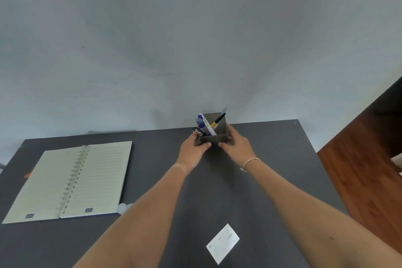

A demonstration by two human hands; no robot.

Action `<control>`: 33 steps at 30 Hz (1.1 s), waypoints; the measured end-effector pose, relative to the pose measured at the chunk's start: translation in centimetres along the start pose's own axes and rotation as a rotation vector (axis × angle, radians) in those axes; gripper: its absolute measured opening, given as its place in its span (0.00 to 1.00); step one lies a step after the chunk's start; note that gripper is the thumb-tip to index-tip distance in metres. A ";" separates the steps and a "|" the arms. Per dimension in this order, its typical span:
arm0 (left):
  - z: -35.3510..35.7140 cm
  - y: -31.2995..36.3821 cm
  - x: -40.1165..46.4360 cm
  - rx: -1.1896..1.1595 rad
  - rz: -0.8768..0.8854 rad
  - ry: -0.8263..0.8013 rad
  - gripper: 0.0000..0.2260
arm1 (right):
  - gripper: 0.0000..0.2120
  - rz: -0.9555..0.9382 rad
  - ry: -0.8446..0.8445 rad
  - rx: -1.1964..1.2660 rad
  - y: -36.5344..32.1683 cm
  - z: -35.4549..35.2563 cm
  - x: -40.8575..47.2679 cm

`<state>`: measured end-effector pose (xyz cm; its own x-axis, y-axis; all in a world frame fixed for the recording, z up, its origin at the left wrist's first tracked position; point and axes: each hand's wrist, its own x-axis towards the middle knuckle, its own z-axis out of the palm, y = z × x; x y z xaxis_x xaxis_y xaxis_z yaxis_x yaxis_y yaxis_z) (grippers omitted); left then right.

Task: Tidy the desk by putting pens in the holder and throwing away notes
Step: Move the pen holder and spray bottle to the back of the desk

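Observation:
A dark grey square pen holder stands near the back edge of the dark desk. Several pens lean inside it, blue, white and a black-and-yellow one. My left hand grips its left front corner. On the other side, my right hand clasps the holder's right wall. A white paper note lies flat on the desk close to me, between my forearms.
An open spiral notebook lies on the left part of the desk. A small white object sits by its lower right corner, and an orange bit shows at its left. A pale wall rises behind; wooden floor is at the right.

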<state>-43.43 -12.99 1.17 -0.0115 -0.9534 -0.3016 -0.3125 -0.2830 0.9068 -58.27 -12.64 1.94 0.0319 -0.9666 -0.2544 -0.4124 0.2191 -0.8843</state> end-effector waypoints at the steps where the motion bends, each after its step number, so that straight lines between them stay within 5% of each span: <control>1: 0.1 -0.1 0.5 0.000 -0.006 0.003 0.16 | 0.32 0.002 -0.003 -0.004 0.2 0.0 0.6; 33: 0.0 -0.1 1.3 -0.081 -0.071 -0.010 0.31 | 0.34 0.009 0.053 -0.094 1.1 -0.1 2.6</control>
<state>-43.42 -14.15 0.68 -0.0015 -0.9297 -0.3682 -0.2352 -0.3576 0.9038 -58.71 -14.92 0.36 -0.0192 -0.9709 -0.2389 -0.4961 0.2167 -0.8408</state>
